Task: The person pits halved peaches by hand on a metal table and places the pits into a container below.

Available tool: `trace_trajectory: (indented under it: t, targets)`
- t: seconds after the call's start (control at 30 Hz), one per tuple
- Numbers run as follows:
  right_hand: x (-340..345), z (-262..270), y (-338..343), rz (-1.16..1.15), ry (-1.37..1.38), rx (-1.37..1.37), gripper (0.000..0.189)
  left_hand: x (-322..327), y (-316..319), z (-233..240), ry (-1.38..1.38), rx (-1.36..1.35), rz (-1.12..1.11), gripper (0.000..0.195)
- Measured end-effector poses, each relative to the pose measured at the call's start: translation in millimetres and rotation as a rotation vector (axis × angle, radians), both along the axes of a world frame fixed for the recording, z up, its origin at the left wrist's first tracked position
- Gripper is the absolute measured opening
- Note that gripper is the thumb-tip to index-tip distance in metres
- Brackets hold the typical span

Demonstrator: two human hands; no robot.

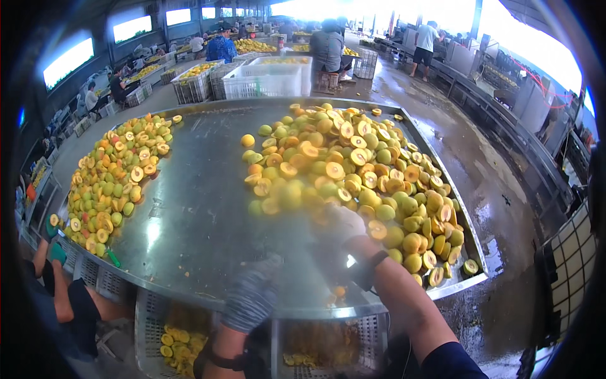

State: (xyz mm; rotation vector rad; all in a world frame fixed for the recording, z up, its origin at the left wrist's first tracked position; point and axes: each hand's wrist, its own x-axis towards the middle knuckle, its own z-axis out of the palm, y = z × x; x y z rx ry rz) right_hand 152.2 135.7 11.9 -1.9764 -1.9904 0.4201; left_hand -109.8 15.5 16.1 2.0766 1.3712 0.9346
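A large heap of halved yellow stone fruit (pixel 360 156), apparently peaches with pits in many halves, covers the right part of a metal table (pixel 203 199). My right hand (pixel 345 225), in a whitish glove, reaches to the heap's near edge. Its fingers are blurred, so whether it grips a fruit is unclear. Close to the table's front edge is my left hand (pixel 253 291) in a grey knitted glove; haze over the fingertips hides whether they hold anything. A small orange piece of fruit (pixel 339 291) lies by the front rim, between my wrists.
A second fruit heap (pixel 116 184) lies on the table's left, beside a green-handled tool (pixel 113 258). A co-worker's green-gloved hand (pixel 52 226) holds a half there. Plastic crates (pixel 142 327) with fruit stand under the front edge. White crates (pixel 265 78) stand beyond the table.
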Motion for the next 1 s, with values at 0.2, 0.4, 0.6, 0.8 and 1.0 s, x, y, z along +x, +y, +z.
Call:
trace_trajectory:
  t: [0.2,0.4,0.6,0.8,1.0]
  targets:
    - [0,-35,25,-0.088,-0.062,0.036,0.044,16,6,-46,0.085,-0.187,-0.111,0.036]
    - [-12,15,-33,0.300,0.778,-0.114,0.020,24,18,-115,-0.351,-0.122,-0.077,0.071]
    - [-9,49,-124,0.019,0.939,-0.310,0.026,77,-3,7,-0.276,-0.087,-0.220,0.079]
    - [30,71,-168,-0.099,1.081,-0.383,0.033,105,-15,20,-0.441,0.083,-0.530,0.051]
    - [55,63,-185,-0.160,1.150,-0.324,0.027,124,-19,4,-0.508,0.057,-0.617,0.063]
